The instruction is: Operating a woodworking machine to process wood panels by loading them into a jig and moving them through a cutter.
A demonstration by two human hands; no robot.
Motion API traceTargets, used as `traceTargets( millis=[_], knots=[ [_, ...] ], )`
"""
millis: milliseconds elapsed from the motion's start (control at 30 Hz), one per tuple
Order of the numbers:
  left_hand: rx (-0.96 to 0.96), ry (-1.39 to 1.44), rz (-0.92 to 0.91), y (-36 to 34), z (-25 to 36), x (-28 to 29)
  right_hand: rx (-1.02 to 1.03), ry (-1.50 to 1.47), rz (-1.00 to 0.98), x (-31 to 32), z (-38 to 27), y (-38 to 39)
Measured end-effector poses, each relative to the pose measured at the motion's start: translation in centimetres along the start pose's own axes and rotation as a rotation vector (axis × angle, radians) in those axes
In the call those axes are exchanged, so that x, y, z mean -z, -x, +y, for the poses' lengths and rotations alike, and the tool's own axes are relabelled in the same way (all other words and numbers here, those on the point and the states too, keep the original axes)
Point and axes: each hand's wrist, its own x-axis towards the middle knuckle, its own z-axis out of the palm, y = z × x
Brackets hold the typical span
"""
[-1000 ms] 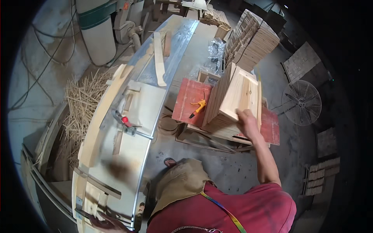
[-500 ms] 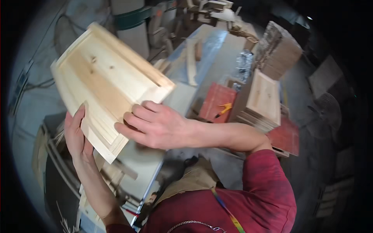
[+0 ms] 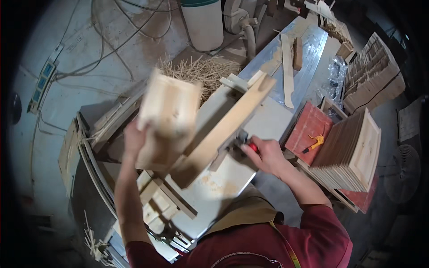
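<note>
My left hand (image 3: 135,137) grips the edge of a pale framed wooden panel (image 3: 174,100), held up left of the long wooden bar and smeared by motion. My right hand (image 3: 269,156) is closed on the red handle (image 3: 253,147) of what looks like a toggle clamp. The clamp's dark metal body (image 3: 239,137) sits beside that wooden bar (image 3: 234,123), which lies slantwise across the light worktable (image 3: 276,119). Sawdust (image 3: 219,185) is scattered on the table's near part. Some of my left fingers are hidden behind the panel.
To the right, a stack of similar panels (image 3: 367,149) stands by a red board (image 3: 306,127) with a yellow air blow gun (image 3: 317,142). Farther back are stacked cardboard sheets (image 3: 375,71). Thin wood strips (image 3: 214,71) pile up beyond the table. A power strip (image 3: 42,85) and cables lie at left.
My right hand has left the panel and moved to the red clamp handle. My left hand alone now holds the panel, which is lower and farther right in view. The view has shifted.
</note>
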Motion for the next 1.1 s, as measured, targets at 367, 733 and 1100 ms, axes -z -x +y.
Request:
traceTargets(
  millis=[367, 733, 1100],
  knots=[
    [0.269, -0.002, -0.653, -7.1, 0.9, -20.3, -0.045, -0.107, -0.409, 5.4, 2.5, -2.2],
    [-0.314, -0.374, -0.852, -12.8, 1.0, -29.6, -0.304, 0.345, -0.339, -1.3, 4.9, 3.6],
    [0.321, 0.762, 0.362, 6.5, 12.6, -9.5, -0.303, 0.037, -0.043, -6.9, 12.1, 1.6]
  ],
)
